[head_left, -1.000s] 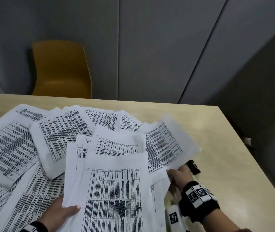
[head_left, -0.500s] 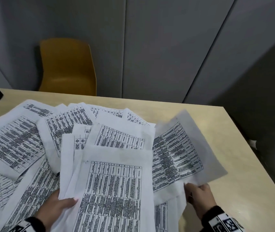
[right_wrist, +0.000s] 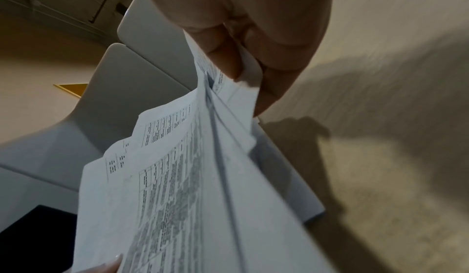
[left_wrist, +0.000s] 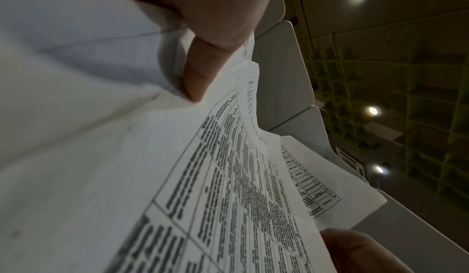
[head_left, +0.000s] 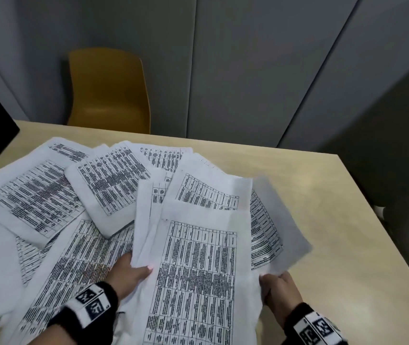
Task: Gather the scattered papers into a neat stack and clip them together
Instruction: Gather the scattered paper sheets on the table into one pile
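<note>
**Head view: both hands hold a bundle of printed sheets above a paper-strewn table**

Head view shows me a pale wooden table (head_left: 322, 195) covered with scattered papers (head_left: 36, 195), all printed with dense tables. My left hand (head_left: 128, 272) grips the left edge of a raised bundle of sheets (head_left: 198, 270), thumb on top. My right hand (head_left: 280, 290) pinches the bundle's right edge, where one sheet (head_left: 278, 225) fans outward. From the right wrist, I see fingers (right_wrist: 223, 56) clamped on several layered pages. A yellow chair (head_left: 109, 88) stands behind the table against grey wall panels (head_left: 248, 70).
</note>
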`<state>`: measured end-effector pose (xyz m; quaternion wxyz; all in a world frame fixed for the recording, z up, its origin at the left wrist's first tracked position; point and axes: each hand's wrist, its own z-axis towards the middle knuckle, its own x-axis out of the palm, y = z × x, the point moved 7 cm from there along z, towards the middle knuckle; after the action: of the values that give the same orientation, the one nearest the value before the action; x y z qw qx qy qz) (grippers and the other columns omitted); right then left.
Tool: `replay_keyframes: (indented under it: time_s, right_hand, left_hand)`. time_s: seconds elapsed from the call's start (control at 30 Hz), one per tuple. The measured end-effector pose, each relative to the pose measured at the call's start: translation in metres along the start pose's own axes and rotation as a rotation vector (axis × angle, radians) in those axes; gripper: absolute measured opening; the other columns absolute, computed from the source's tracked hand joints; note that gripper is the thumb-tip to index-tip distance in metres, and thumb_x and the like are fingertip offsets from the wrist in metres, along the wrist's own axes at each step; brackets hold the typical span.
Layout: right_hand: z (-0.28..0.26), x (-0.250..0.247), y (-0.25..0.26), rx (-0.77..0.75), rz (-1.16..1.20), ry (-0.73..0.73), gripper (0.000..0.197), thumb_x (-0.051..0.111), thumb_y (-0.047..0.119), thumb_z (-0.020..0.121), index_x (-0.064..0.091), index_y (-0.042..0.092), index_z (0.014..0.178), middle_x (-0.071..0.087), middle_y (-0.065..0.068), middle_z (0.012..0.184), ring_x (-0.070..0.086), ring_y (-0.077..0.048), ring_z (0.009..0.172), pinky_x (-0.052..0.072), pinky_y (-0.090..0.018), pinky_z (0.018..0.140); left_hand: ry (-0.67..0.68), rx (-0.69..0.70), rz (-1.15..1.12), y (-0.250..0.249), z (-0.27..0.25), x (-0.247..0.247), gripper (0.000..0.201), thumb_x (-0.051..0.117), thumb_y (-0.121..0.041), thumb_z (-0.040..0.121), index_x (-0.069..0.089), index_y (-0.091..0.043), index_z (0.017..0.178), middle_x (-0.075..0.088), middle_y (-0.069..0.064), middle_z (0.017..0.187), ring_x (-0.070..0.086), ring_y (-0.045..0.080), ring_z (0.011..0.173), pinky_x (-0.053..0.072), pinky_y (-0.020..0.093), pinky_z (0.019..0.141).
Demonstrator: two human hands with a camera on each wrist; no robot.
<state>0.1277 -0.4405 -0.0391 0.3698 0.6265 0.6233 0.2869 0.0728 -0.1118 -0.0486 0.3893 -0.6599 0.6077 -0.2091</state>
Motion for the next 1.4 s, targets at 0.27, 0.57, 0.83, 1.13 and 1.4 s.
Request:
replay_keyframes:
  time_s: [0.27, 0.57, 0.83, 1.13, 1.4]
  right_hand:
    - [-0.021, 0.026, -0.008, -0.092, -0.009, 0.101, 0.034, 0.079, 0.009, 0.068, 0.065, 0.01, 0.099, 0.075, -0.001, 0.089, 0.068, -0.027, 0.093, 0.049, -0.046, 0.094]
    - [-0.017, 0.012, 0.008, -0.161, -0.139, -0.03, 0.019, 0.058, 0.0, 0.086, 0.054, -0.005, 0.104, 0.063, -0.015, 0.077, 0.055, -0.024, 0.061, 0.046, -0.016, 0.042]
    - [0.001, 0.002, 0.014, -0.184, -0.092, -0.095, 0.027, 0.062, 0.006, 0.085, 0.05, -0.004, 0.108, 0.065, -0.022, 0.093, 0.06, -0.031, 0.077, 0.049, -0.033, 0.065]
    - [-0.005, -0.011, 0.017, -0.223, -0.057, -0.089, 0.027, 0.058, 0.001, 0.086, 0.048, -0.006, 0.111, 0.06, -0.02, 0.089, 0.055, -0.026, 0.071, 0.05, -0.019, 0.051]
    - [-0.029, -0.012, 0.046, -0.284, -0.058, -0.135, 0.032, 0.057, 0.0, 0.086, 0.037, 0.017, 0.067, 0.039, 0.003, 0.058, 0.034, -0.012, 0.051, 0.034, -0.02, 0.038]
  left_hand:
    - [0.079, 0.04, 0.104, -0.018, -0.017, 0.018, 0.021, 0.062, -0.006, 0.084, 0.05, -0.019, 0.097, 0.061, 0.004, 0.095, 0.058, 0.027, 0.097, 0.045, 0.036, 0.093]
    - [-0.371, 0.281, 0.284, -0.044, 0.011, -0.051, 0.047, 0.061, -0.012, 0.084, 0.047, -0.02, 0.129, 0.051, 0.014, 0.135, 0.051, 0.032, 0.118, 0.043, 0.044, 0.099]
    - [0.017, 0.094, 1.25, -0.01, 0.03, -0.04, 0.071, 0.021, -0.057, 0.093, -0.013, -0.027, 0.147, -0.022, 0.0, 0.156, -0.014, 0.029, 0.145, 0.001, 0.053, 0.116]
    - [0.045, 0.357, 1.102, 0.004, -0.017, -0.054, 0.056, 0.033, -0.058, 0.086, 0.029, -0.04, 0.139, 0.008, -0.013, 0.153, 0.003, 0.02, 0.146, 0.007, 0.042, 0.116]
    - [-0.552, -0.076, 0.582, 0.025, -0.015, -0.123, 0.097, 0.075, -0.035, 0.07, 0.016, -0.025, 0.146, 0.026, 0.018, 0.147, 0.026, 0.041, 0.132, 0.027, 0.052, 0.107]
